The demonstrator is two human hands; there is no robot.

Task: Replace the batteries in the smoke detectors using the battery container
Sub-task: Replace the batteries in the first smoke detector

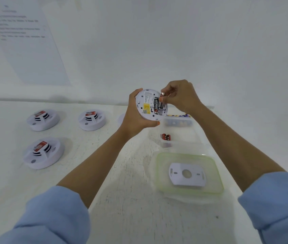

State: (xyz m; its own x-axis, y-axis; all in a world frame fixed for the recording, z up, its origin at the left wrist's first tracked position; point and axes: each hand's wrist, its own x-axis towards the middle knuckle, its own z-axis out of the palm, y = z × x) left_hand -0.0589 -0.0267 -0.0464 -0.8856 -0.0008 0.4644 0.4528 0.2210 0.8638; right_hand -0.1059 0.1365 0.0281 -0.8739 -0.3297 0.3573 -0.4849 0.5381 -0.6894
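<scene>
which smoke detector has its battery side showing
The smoke detector held up in the left hand, black batteries exposed. The three detectors on the table lie face up with red labels.

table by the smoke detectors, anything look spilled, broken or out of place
Nothing spilled or broken. The flat white plastic mounting plate lies loose on the green-rimmed clear plastic lid, apart from any detector; that fits the round white smoke detector held back-up in the left hand while the right hand pinches a black battery.

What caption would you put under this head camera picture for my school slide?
Left hand holds a smoke detector while the right hand pinches a battery at its compartment.
</scene>
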